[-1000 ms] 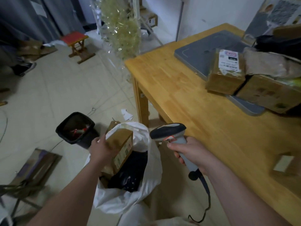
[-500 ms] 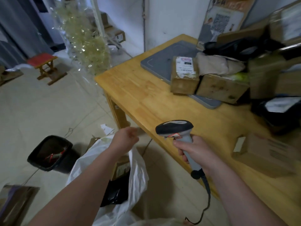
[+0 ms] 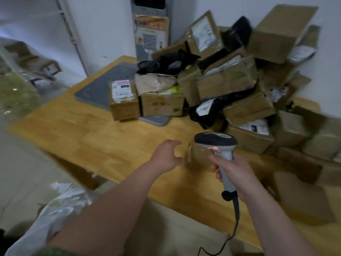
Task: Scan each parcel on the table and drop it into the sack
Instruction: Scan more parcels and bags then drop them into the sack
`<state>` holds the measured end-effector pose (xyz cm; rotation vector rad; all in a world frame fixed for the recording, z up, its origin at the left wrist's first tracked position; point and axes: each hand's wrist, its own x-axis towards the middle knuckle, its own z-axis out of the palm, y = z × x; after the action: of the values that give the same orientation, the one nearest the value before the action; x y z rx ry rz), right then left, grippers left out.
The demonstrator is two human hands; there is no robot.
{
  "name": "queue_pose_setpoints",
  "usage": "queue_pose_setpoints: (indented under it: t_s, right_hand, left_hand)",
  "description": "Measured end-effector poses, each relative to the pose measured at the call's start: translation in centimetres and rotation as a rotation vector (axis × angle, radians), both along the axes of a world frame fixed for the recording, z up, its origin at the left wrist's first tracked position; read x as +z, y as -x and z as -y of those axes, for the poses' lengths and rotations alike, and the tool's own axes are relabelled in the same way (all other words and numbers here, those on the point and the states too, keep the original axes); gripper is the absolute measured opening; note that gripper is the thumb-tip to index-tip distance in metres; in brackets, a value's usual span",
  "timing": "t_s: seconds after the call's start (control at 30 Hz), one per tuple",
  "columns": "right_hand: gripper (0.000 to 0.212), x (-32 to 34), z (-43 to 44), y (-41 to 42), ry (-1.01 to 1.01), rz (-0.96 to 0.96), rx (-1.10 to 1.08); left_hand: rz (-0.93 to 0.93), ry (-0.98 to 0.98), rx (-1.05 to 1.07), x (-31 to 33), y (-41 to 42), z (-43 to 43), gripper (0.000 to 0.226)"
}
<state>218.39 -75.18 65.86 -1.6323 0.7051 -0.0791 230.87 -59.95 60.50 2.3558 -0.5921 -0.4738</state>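
My right hand [image 3: 233, 170] grips the grey handle of a corded barcode scanner [image 3: 216, 143], its black head pointing away over the wooden table [image 3: 77, 133]. My left hand [image 3: 166, 156] hovers over the table with fingers loosely spread, holding nothing, just left of a small blurred brown parcel [image 3: 198, 157] that stands beside the scanner. A big heap of brown cardboard parcels and black poly bags [image 3: 230, 84] fills the table's far right. A labelled box [image 3: 123, 98] stands at the heap's left end. The white sack [image 3: 46, 222] lies on the floor at lower left.
A grey flat pad [image 3: 99, 87] lies under the left boxes at the table's back. A poster board [image 3: 151, 34] leans on the wall behind. More brown boxes [image 3: 302, 196] crowd the near right edge. Clear wrapping [image 3: 16, 93] stands at far left.
My left hand let go of the box in the sack, then rose up over the table toward the small parcel. The view swung right to the parcel heap. The scanner stays in my right hand.
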Motion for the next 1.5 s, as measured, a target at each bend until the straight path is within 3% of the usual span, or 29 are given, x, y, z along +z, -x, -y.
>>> queue_pose_setpoints:
  t_s: [0.17, 0.47, 0.57, 0.7, 0.77, 0.83, 1.0, 1.17, 1.23, 1.3, 1.43, 1.5]
  right_hand:
    - [0.010, -0.4, 3.3, 1.5, 0.001, -0.002, -0.086]
    - [0.014, -1.3, 5.6, 2.9, -0.055, 0.039, -0.205]
    - [0.010, -1.4, 5.7, 2.9, -0.082, 0.057, -0.241]
    - [0.010, -1.4, 5.3, 2.4, -0.107, 0.081, -0.235]
    - [0.012, -1.5, 4.8, 2.1, -0.110, 0.079, -0.207]
    - [0.013, -1.6, 4.1, 1.7, -0.122, 0.074, -0.182]
    - [0.012, -1.5, 2.8, 1.4, -0.124, 0.067, -0.117]
    - [0.012, -0.8, 2.6, 2.1, -0.096, 0.065, -0.102]
    - [0.012, -0.3, 2.7, 2.5, -0.092, 0.068, -0.094]
    - [0.014, 0.3, 2.9, 2.9, -0.090, 0.076, -0.084]
    - [0.013, 1.6, 3.0, 3.6, -0.112, 0.101, -0.056]
    - [0.016, 2.1, 2.8, 3.7, -0.134, 0.118, -0.034]
  left_hand:
    - [0.042, -0.173, -0.175, -0.9, -0.5, 5.5, 0.094]
    - [0.119, -0.344, -0.235, -1.2, -0.8, 7.6, 0.108]
    - [-0.057, -0.229, -0.141, -0.7, -0.2, 6.6, 0.101]
    - [-0.544, 0.112, 0.100, 0.0, 0.8, 3.3, 0.080]
    - [-0.630, 0.141, 0.190, -0.3, 1.3, 1.4, 0.072]
    - [-0.579, 0.128, 0.251, -0.8, 1.7, 0.1, 0.064]
    - [-0.118, 0.048, 0.174, -1.7, 2.6, -0.4, 0.076]
    - [0.060, -0.215, 0.024, -2.0, 4.4, 0.7, 0.105]
    - [0.076, -0.172, 0.092, -2.1, 4.5, 0.9, 0.102]
    - [-0.102, 0.015, 0.241, -1.9, 4.2, 0.6, 0.088]
    - [-0.690, 0.521, 0.459, -1.2, 4.3, -1.1, 0.047]
    - [-0.806, 0.662, 0.506, -0.7, 4.6, -1.8, 0.036]
